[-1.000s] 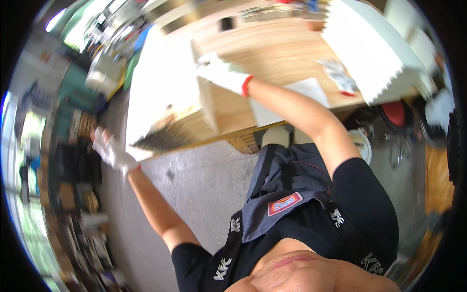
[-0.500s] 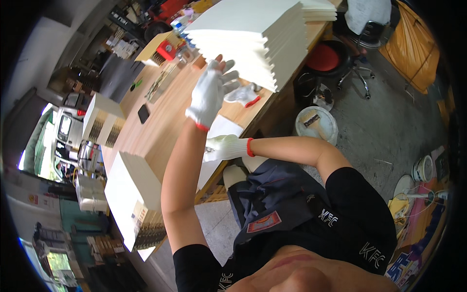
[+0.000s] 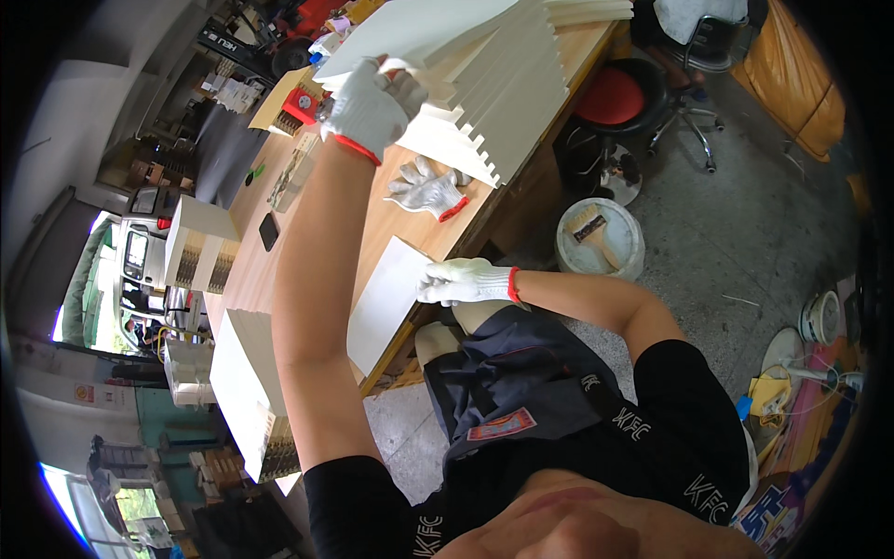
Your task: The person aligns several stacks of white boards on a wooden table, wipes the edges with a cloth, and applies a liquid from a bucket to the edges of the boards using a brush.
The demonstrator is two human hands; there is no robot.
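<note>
My left hand (image 3: pixel 372 107), in a white knitted glove with a red cuff, reaches to the near left corner of a tall stack of white sheets (image 3: pixel 521 84). Its fingers curl closed over the edge of the top sheet (image 3: pixel 410 35), which bows upward. A single white sheet (image 3: pixel 377 303) lies flat along the table's near edge. Just beside its right edge is my gloved right hand (image 3: pixel 466 281), fingers folded together; anything inside them is hidden. Between the stack and the flat sheet rests a loose white glove (image 3: pixel 428 191) with a red cuff.
On the wooden table (image 3: pixel 251 270) are a black phone (image 3: pixel 269 232), a red box (image 3: pixel 300 106) and further stacks (image 3: pixel 200 242) at the left. A white bucket (image 3: pixel 601 247) with a brush and a red-seated stool (image 3: pixel 610 98) stand at the right.
My left hand has gone from above the table to the stack's corner and closed on the top sheet, which now bends. My right hand has drawn right, off the flat sheet.
</note>
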